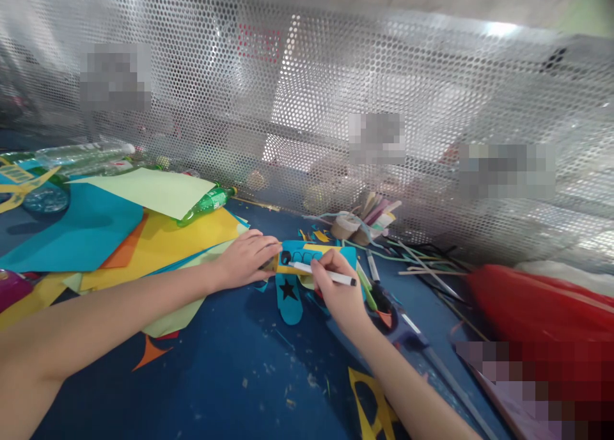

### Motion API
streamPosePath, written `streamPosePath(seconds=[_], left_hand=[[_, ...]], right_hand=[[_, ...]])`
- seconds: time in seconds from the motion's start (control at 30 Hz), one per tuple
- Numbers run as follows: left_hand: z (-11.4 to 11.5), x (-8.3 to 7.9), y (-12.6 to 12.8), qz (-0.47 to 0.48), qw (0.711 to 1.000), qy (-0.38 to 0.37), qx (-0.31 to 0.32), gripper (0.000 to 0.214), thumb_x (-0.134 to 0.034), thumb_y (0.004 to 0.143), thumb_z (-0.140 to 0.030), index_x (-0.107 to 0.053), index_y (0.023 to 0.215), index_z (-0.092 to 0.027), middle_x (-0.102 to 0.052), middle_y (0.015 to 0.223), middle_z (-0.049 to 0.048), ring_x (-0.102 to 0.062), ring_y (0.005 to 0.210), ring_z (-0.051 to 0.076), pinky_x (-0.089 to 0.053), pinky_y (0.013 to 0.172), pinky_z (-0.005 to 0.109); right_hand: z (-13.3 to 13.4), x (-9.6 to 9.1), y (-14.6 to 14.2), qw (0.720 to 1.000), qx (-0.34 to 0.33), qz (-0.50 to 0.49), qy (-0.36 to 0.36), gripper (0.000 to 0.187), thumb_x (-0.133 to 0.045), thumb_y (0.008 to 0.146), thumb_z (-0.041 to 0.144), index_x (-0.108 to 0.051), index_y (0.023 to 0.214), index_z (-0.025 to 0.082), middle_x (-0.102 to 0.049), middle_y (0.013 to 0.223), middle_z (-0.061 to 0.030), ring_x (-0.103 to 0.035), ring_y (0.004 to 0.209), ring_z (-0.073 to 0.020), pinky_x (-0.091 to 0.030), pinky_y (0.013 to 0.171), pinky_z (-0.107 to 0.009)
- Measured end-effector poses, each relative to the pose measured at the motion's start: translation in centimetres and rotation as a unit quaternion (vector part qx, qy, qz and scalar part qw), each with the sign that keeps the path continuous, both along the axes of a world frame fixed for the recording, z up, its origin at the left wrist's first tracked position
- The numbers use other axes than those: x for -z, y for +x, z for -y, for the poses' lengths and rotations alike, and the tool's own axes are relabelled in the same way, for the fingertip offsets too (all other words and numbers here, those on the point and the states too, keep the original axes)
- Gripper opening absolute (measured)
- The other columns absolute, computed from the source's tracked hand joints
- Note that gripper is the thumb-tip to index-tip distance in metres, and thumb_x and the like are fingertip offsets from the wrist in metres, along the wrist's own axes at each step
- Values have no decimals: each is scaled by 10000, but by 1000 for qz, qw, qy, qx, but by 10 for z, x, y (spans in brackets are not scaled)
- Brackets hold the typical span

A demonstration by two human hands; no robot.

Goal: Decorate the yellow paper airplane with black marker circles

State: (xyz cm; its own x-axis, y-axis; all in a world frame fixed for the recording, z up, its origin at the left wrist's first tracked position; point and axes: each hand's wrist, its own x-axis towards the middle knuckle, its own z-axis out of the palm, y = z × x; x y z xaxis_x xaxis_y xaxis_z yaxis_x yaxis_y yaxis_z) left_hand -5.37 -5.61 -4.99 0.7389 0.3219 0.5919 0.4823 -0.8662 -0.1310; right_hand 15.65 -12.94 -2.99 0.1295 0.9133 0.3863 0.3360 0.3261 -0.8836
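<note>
A model airplane (pixel 314 247) of yellow and blue paper lies on the dark blue table, its rounded blue wing (pixel 290 312) marked with a black star and pointing toward me. My left hand (pixel 247 259) is closed over its left end. In my right hand (pixel 336 285) is a white marker (pixel 341 277) with a black end, pinched between the fingers. The marker's tip is at the blue strip on the airplane's side, where black window-like outlines and one filled dark patch show. Part of the airplane's right end is behind my right hand.
Coloured paper sheets (pixel 187 245) and plastic bottles (pixel 211 200) lie at left. A perforated metal screen (pixel 215 75) stands behind. At right are cups (pixel 345 224) with sticks, a capped marker (pixel 373 265), a dark glue gun (pixel 403 325) and red material (pixel 537 306). Yellow paper offcuts (pixel 367 395) lie in front.
</note>
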Motion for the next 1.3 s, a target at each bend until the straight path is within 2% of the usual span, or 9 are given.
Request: streamPosePath(seconds=[0.87, 1.3], left_hand=[[-1, 2, 0, -3, 1000, 21, 0, 380, -572, 902, -360, -482, 1200, -141, -605, 1189, 127, -568, 1082, 253, -389, 982, 417], [0, 1, 0, 2, 1000, 23, 0, 343, -550, 913, -352, -485, 1188, -158, -616, 1177, 120, -582, 1064, 252, -396, 977, 419]], right_hand=[[0, 0, -1, 1000, -3, 7, -1, 306, -588, 815, 304, -390, 591, 239, -450, 468, 69, -377, 437, -106, -319, 489, -259], [0, -2, -2, 1000, -7, -5, -7, 294, -598, 815, 341, -407, 616, 240, -471, 483, 66, -379, 431, -104, -324, 477, -260]])
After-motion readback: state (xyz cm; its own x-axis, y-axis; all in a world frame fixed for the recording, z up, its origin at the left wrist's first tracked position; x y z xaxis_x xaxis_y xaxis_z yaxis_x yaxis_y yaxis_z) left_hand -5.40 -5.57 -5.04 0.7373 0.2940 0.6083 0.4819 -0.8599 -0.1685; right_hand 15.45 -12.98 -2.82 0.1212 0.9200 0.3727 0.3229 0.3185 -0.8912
